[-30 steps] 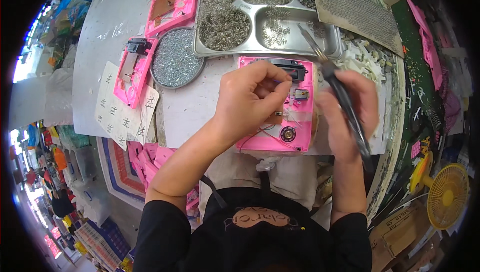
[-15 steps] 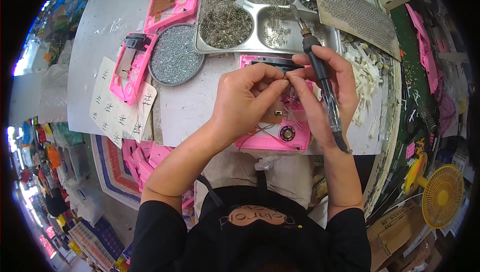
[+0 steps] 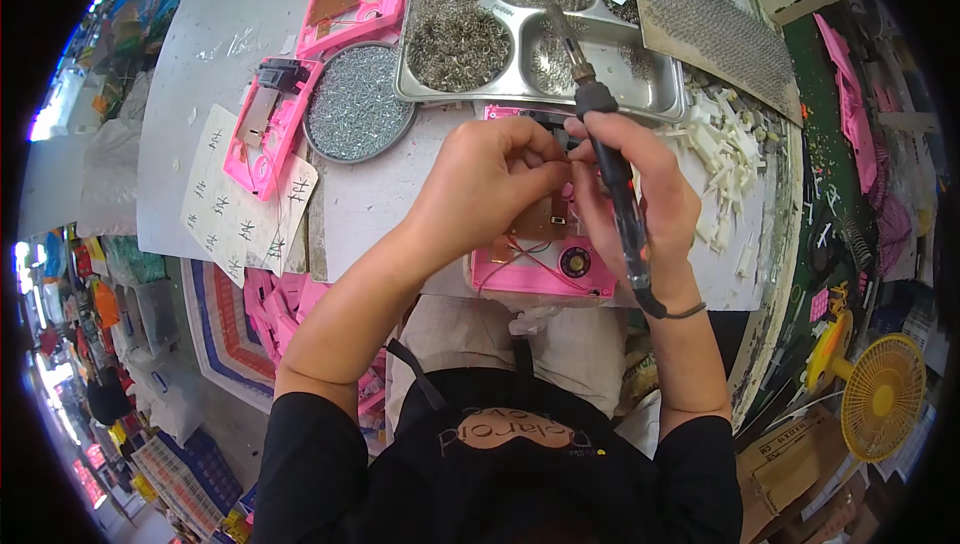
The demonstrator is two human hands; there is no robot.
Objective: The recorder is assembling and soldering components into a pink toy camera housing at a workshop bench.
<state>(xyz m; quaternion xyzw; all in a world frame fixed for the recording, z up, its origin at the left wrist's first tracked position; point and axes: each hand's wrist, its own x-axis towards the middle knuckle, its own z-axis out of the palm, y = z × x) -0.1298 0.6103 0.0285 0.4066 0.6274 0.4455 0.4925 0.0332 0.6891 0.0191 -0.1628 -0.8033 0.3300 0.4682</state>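
Observation:
My left hand (image 3: pixel 487 179) is over a pink plastic casing (image 3: pixel 505 276), thumb and index finger pinched together; what they hold, if anything, is hidden. In my right hand (image 3: pixel 655 169) is a soldering iron (image 3: pixel 622 199) with a black handle, its metal tip pointing up and away over the steel tray. The right fingertips come close to the left ones above the casing. Inside the casing show a brown circuit board (image 3: pixel 532 219), thin wires and a round black part (image 3: pixel 575 262). The hands cover the casing's upper middle.
Behind the casing stands a compartmented steel tray (image 3: pixel 515 44) of springs and small metal parts. To its left are a round dish (image 3: pixel 360 104) of screws and two pink casings (image 3: pixel 262 139). White plastic pieces (image 3: pixel 725 149) lie right, below a dotted board (image 3: pixel 715 39).
The soldering iron has swung left, its tip now further left above the tray. My right hand has shifted a little left. My left hand stays pinched over the casing.

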